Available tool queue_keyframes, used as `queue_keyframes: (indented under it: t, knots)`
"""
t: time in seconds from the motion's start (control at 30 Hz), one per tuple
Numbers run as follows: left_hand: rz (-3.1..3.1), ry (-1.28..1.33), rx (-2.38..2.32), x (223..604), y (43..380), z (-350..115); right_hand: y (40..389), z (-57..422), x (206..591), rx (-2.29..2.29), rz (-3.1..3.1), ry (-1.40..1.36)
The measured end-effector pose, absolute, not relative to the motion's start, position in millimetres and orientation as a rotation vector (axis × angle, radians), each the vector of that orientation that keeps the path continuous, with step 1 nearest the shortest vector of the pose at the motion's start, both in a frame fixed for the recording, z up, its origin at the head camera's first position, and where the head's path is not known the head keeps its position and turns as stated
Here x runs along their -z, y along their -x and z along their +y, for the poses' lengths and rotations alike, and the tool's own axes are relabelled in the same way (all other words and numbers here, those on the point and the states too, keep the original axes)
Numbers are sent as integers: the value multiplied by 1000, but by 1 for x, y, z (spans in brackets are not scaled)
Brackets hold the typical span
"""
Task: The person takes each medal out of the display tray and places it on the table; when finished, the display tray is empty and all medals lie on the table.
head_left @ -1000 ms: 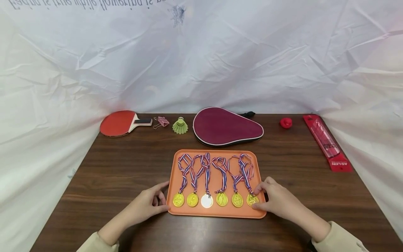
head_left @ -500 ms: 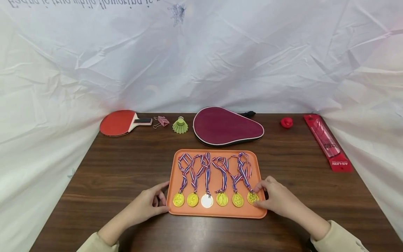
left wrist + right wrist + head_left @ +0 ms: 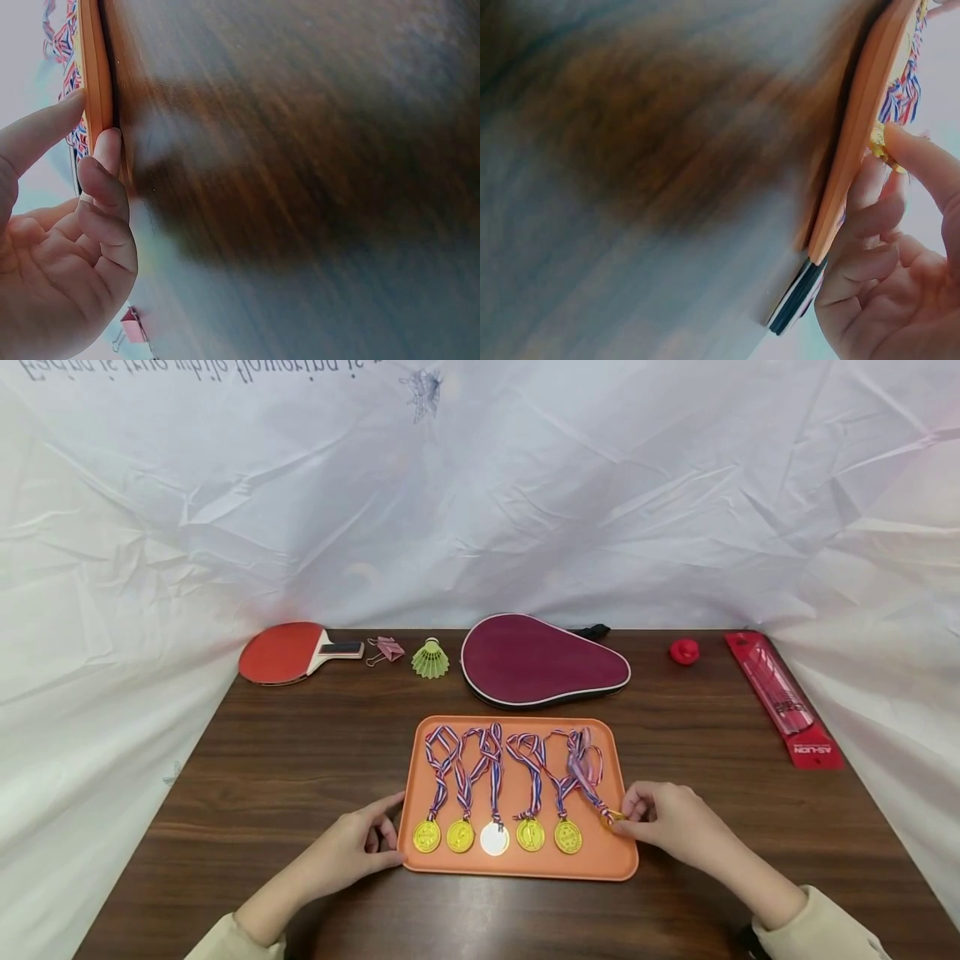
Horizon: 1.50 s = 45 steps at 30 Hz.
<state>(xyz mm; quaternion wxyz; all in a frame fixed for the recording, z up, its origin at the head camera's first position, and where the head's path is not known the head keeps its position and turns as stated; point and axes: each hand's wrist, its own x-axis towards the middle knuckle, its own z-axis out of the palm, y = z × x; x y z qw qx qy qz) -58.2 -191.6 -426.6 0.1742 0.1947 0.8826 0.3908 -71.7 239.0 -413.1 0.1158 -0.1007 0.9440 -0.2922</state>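
Observation:
An orange tray (image 3: pixel 517 862) holds several medals on striped ribbons, laid in a row. In the head view my left hand (image 3: pixel 352 843) is at the tray's left edge. The left wrist view shows its thumb (image 3: pixel 52 124) on the rim and a finger against the tray's lower side. At the right edge my right hand (image 3: pixel 671 818) pinches the rightmost gold medal (image 3: pixel 877 141) between thumb and fingers, its disc mostly hidden and tilted. The medal's ribbon (image 3: pixel 585 768) trails back onto the tray. Beside it lies another gold medal (image 3: pixel 567 837); a silver one (image 3: pixel 495 839) lies mid-row.
Along the back of the wooden table (image 3: pixel 300 743) lie a red table tennis bat (image 3: pixel 279 653), a pink binder clip (image 3: pixel 386 649), a yellow-green shuttlecock (image 3: pixel 431 660), a maroon bat case (image 3: pixel 536 664), a small red object (image 3: pixel 684 651) and a red package (image 3: pixel 783 702). White cloth hangs behind.
My right hand has taken the rightmost medal in its fingertips, tipped it up and drawn it slightly right; its ribbon shifts. The left hand stays in place.

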Motion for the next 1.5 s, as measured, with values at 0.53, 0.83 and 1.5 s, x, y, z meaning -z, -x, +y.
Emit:
queue_keyframes:
  t: [0.53,0.83,1.5]
  knots:
    - [2518,-538,-1085,427,56,-193,86,260,393,1076,2731,219]
    - [2516,-533,-1087,428,57,-194,102,290,371,1193,2785,10]
    - [2493,-531,-1103,425,56,-191,115,325,412,1147,2595,-158]
